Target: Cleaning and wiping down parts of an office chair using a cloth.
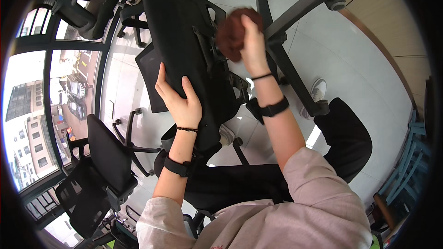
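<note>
A black office chair lies tipped over in front of me, with its seat cushion (173,34) turned on edge and its underside facing right. My left hand (183,107) rests on the cushion, fingers and thumb spread. In my right hand (254,46) is a bunched dark red cloth (235,34), blurred, beside the underside mechanism (207,52). The chair's star base (290,72) stands out to the right with its legs and castors. Part of the mesh backrest (150,79) shows beyond the cushion. Whether the cloth touches the chair I cannot tell.
Another black chair (109,155) stands at the left near the tall window (48,103). More chairs (90,14) crowd the upper left. A wooden panel wall (387,17) borders the tiled floor (346,62). Blue stacked stools or chair frames (408,159) sit at the far right.
</note>
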### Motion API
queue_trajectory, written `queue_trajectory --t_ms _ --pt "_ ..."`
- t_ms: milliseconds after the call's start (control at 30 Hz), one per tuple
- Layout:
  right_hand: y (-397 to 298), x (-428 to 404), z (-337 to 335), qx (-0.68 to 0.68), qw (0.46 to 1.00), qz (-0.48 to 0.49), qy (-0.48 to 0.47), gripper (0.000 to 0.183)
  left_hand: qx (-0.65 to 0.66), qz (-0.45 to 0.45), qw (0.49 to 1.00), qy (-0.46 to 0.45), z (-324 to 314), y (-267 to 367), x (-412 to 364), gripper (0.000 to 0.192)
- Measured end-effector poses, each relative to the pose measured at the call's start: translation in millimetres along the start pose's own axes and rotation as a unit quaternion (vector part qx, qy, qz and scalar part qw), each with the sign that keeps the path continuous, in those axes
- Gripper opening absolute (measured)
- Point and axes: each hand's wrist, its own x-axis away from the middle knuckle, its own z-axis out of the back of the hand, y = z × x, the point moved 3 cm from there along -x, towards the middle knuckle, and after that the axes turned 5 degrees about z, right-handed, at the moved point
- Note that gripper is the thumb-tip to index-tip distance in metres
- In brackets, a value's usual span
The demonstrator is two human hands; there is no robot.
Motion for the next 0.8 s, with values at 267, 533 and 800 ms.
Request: queue_trajectory --t_ms 267,533,800 --pt "81.5 -34.4 -45.1 0.246 0.956 0.158 -0.028 0.043 0.025 -0.008 1.000 -0.016 -19.3 11.2 0.1 0.049" --pt "62.1 123.4 -13.9 0.026 0.989 0.059 -0.130 0.047 0.042 0.010 0.999 -0.027 -10.8 5.4 -1.4 0.053" --pt "15.2 -62.8 -98.2 0.005 0.986 0.009 -0.168 0.026 0.051 0.020 0.998 -0.029 -14.8 9.7 -2.4 0.052"
